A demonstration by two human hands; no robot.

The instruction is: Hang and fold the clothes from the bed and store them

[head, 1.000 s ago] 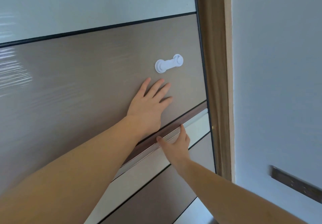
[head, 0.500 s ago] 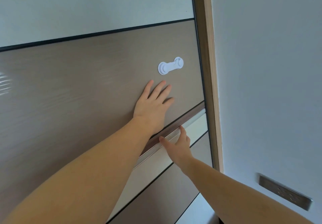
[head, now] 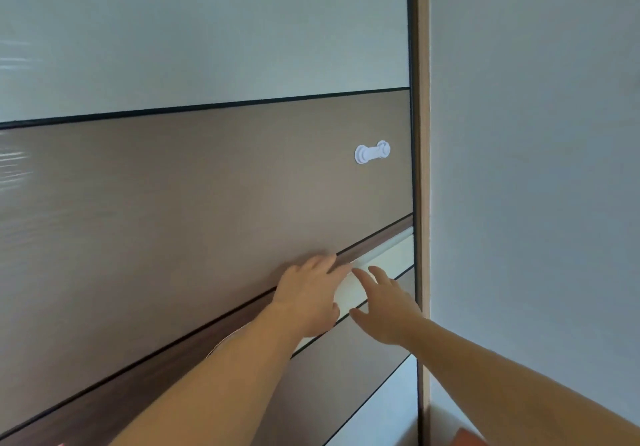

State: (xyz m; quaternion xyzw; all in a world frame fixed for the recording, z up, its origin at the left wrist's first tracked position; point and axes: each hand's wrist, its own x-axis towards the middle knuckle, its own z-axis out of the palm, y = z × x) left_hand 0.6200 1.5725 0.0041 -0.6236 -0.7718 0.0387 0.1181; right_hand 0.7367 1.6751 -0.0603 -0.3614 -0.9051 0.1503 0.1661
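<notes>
Low in the middle of the frame our left hand (head: 306,298) lies against the wardrobe door (head: 194,203), its fingers reaching onto the dark groove (head: 374,243) that runs slantwise across the door; they look blurred, so we cannot tell whether they hook into it or only press on it. Just to its right our right hand (head: 384,308) spreads with straight fingers over the pale strip (head: 391,255) under the groove, holding nothing. The door fills the left and centre of the frame, a glossy brown band between pale grey-green panels with thin black lines between them. A white knob (head: 372,152) sits on the brown band in the upper right, well above both hands. The door's right edge meets a light wooden frame (head: 423,168), with a plain wall (head: 536,168) to the right. We see no readable writing and no clothes.
</notes>
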